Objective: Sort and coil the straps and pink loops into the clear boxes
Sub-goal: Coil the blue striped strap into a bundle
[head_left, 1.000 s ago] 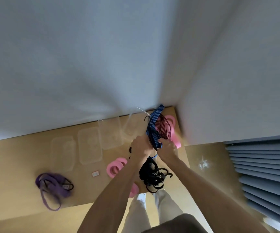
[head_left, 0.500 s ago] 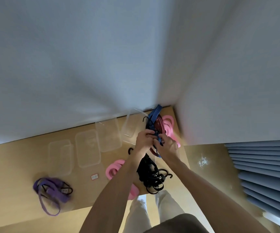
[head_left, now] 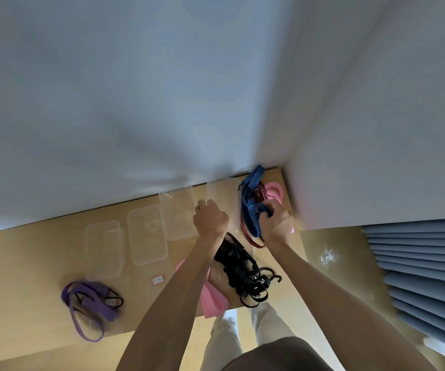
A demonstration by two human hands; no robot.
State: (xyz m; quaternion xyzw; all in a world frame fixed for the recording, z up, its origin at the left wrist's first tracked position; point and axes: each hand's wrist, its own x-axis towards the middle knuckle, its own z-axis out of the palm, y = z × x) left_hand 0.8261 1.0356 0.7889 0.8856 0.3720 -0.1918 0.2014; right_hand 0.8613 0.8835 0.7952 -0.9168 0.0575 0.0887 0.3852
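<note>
A: Which strap are you on?

B: The blue striped strap. Your right hand has its fingers curled round it, at the far right end of the wooden table, close to the wall corner. One end of it sticks up toward the wall.

A: What else sits with it?

B: A red strap loops just under and beside the blue one, and pink loops lie behind it, toward the corner. Whether the blue strap is already inside a clear box, you cannot tell from here.

A: And your left hand?

B: Its fingers are curled at the edge of a clear box just left of the blue strap. Whether it grips that edge or only rests there is not plain.

A: Further out from the blue strap?

B: Nearer you, a tangle of black hooked straps lies between your forearms, with a pink band at the table's near edge beside it. To the left runs a row of clear boxes, a small label card lies in front of them, and well apart at the far left is a purple strap in a loose heap.
</note>
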